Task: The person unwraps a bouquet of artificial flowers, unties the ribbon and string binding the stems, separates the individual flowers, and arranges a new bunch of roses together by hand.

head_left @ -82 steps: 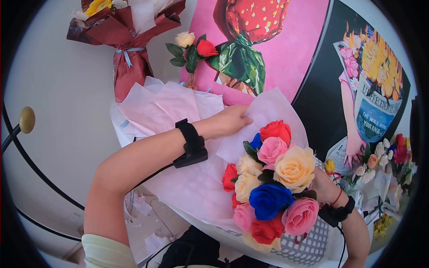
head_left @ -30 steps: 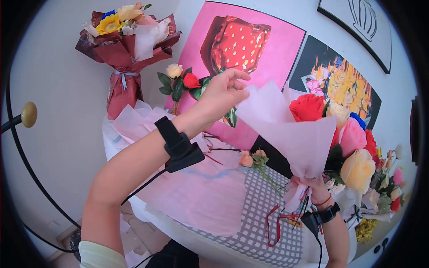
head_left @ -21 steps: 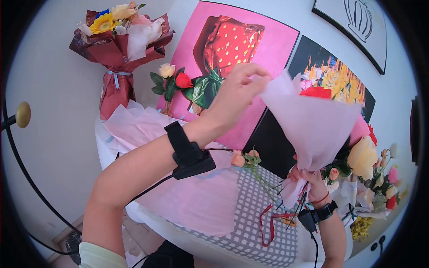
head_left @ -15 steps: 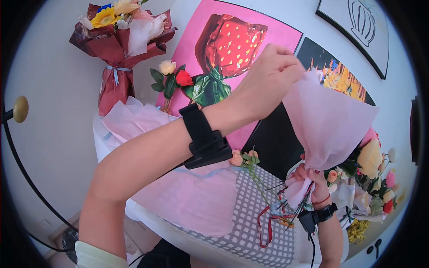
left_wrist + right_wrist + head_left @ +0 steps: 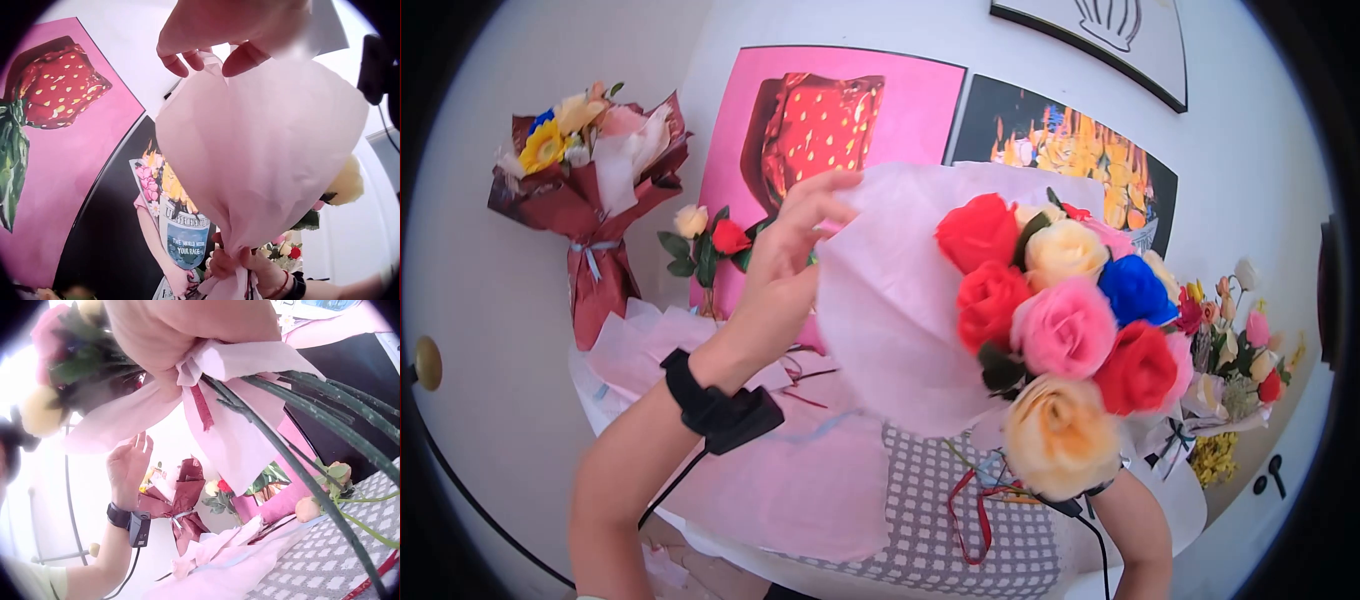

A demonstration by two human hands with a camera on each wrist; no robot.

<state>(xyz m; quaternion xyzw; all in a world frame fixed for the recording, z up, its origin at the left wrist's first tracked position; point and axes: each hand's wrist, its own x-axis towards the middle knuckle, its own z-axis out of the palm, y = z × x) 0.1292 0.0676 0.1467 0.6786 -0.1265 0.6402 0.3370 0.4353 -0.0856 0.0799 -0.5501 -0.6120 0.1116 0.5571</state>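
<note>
A bouquet (image 5: pixel 1064 328) of red, pink, cream and blue roses faces me in the head view, with pale pink wrapping paper (image 5: pixel 890 305) spread behind its left side. My right hand (image 5: pixel 187 331) grips the gathered paper and stems from around them; long green stems (image 5: pixel 300 434) stick out below it. In the head view the flowers hide this hand. My left hand (image 5: pixel 785 262) is raised at the paper's left edge, fingers relaxed and parted from the thumb. The left wrist view has those fingertips (image 5: pixel 178 65) right at the paper's upper edge.
Pink paper sheets (image 5: pixel 800 490) and a red ribbon (image 5: pixel 962 535) lie on the grey checked cloth (image 5: pixel 940 505). A maroon-wrapped bouquet (image 5: pixel 600 270) stands at the left. More flowers (image 5: pixel 1250 350) stand at the right. Posters (image 5: pixel 920 110) lean behind.
The bouquet has been raised and turned from the paper's outside toward me, showing its roses. The left hand has moved left and its fingers have opened at the paper's edge.
</note>
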